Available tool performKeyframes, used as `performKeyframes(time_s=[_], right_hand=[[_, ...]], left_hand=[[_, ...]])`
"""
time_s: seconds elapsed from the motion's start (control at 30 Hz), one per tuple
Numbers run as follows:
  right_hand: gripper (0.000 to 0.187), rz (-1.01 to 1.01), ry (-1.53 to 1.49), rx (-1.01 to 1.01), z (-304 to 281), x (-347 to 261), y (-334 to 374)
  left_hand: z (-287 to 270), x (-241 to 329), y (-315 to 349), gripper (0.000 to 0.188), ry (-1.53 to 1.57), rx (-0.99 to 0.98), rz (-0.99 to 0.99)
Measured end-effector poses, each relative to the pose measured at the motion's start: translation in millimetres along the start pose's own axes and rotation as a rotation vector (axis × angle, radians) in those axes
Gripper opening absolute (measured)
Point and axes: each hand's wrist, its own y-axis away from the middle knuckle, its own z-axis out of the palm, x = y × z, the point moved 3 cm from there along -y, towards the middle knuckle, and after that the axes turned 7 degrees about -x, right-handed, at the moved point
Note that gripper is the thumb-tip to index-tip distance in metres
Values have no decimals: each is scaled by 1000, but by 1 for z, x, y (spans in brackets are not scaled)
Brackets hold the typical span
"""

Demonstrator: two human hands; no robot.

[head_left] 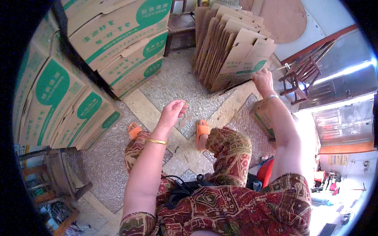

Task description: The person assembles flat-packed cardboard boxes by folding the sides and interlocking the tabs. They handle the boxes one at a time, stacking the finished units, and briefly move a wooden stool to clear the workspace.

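A row of flattened cardboard boxes [236, 59] stands on edge on the floor ahead, brown with green print. My right hand [263, 83] reaches out to the near right corner of the front one, fingers closed on its edge; the exact grip is partly hidden. In front of my body, my left hand [173, 112] hovers above the floor with thumb and fingers pinched together. A tiny yellowish-green speck shows at its fingertips, too small to name. A gold bangle circles the left wrist, and a pale band is on the right.
Made-up cartons [126, 43] are stacked high at the left, with more nearer me [59, 102]. Another carton [263, 118] sits on the floor under my right forearm. A small wooden chair [295, 84] stands at the right. Scraps lie on the patterned floor [185, 157] by my orange sandals.
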Motion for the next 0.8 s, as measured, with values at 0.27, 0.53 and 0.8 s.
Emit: performKeyframes(time_s=[0.27,0.53,0.8], right_hand=[[10,-113,-397,-153,-80,-115,-1],[17,67,-1200,-12,-146,-156,22],[16,280,-1582,107,-157,-134,98]], left_hand=[[-50,-40,-10,36,-121,129,28],[-96,0,52,76,-971,474,431],[-93,84,126,87,-1224,524,596]])
